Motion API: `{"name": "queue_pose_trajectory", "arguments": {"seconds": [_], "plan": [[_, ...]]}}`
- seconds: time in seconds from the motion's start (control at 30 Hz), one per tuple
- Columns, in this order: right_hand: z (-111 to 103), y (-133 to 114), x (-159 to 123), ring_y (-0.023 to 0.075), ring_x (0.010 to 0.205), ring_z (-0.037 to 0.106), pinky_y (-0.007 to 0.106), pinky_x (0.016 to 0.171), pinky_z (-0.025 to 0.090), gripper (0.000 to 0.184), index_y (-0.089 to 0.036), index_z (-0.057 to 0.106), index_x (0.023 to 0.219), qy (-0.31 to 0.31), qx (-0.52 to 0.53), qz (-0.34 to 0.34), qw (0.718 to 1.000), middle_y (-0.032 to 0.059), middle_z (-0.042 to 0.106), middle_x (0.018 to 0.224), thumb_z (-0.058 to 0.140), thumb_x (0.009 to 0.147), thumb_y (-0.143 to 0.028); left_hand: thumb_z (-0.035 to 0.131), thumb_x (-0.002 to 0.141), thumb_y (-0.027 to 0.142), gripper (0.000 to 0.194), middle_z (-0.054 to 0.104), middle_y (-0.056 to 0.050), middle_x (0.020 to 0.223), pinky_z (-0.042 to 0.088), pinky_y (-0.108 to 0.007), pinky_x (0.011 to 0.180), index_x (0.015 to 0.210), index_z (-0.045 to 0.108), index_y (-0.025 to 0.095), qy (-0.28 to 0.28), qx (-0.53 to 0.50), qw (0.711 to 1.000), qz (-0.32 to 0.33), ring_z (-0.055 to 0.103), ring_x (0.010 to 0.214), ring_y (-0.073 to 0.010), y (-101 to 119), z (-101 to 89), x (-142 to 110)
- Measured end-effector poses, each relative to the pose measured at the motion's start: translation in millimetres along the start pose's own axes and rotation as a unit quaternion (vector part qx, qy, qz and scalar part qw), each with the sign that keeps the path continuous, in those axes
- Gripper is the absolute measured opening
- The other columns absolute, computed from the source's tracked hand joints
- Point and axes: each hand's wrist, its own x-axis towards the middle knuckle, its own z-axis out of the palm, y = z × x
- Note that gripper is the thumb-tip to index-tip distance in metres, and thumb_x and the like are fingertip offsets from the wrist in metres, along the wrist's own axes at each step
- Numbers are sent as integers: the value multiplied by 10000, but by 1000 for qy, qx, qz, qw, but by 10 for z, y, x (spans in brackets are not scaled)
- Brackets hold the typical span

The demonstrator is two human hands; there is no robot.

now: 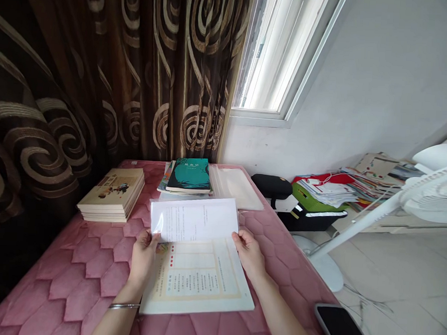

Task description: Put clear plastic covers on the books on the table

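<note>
An open booklet (197, 278) in a clear plastic sleeve lies on a pink quilted mattress (86, 285). My left hand (143, 257) pinches the lower left corner of its raised, text-printed page (193, 218), and my right hand (249, 254) holds that page's right edge. The lower page shows a pale table and red dots. Behind the booklet are a teal book (189, 174) on a small stack and a flat clear plastic sleeve (237, 188). A stack of cream books (111, 194) sits farther left.
Brown swirl-patterned curtains (139, 68) hang along the mattress's far and left sides. Right of the mattress, a black phone (340, 329) lies at its edge. A white fan (427, 198), a black bag (271, 186) and piled papers (327, 190) stand on the tiled floor.
</note>
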Motion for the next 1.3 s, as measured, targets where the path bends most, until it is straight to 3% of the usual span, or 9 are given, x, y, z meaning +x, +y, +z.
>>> {"name": "queue_pose_trajectory", "arguments": {"seconds": [0.1, 0.47, 0.63, 0.83, 1.3], "plan": [[3, 18, -2, 184, 616, 520, 272, 547, 410, 340, -236, 539, 710, -4, 16, 4, 1000, 5, 591, 667, 556, 774, -570, 693, 652, 581, 474, 706, -68, 832, 486, -289, 698, 830, 634, 145, 1, 10, 1000, 6, 633, 756, -204, -10, -7, 9], [-34, 115, -20, 163, 523, 435, 269, 518, 349, 401, -250, 418, 590, 0, -67, 5, 998, -44, 432, 527, 499, 796, -585, 672, 633, 640, 492, 660, -42, 668, 440, -274, 582, 702, 606, 157, 21, 54, 998, -6, 597, 660, -201, 60, 3, -22], [-3, 50, -25, 158, 501, 401, 271, 492, 335, 411, -251, 420, 577, 1, -42, 10, 999, -42, 408, 516, 501, 779, -599, 674, 627, 633, 491, 665, -42, 711, 452, -282, 640, 717, 610, 154, 4, 29, 1000, -9, 597, 696, -201, 69, 2, -27], [15, 48, -21, 171, 558, 458, 278, 524, 377, 355, -241, 523, 672, -3, 17, 9, 1000, -12, 521, 614, 538, 772, -581, 666, 655, 600, 453, 680, -56, 770, 473, -311, 714, 752, 617, 160, -15, 7, 1000, -13, 617, 762, -218, 27, -4, -19], [13, -41, -32, 190, 577, 513, 286, 546, 402, 382, -247, 485, 654, 28, -94, 1, 995, 0, 566, 610, 448, 789, -602, 653, 661, 624, 480, 643, -27, 690, 456, -301, 669, 749, 596, 155, 5, 48, 999, -1, 600, 725, -214, -83, -35, 21]]}}
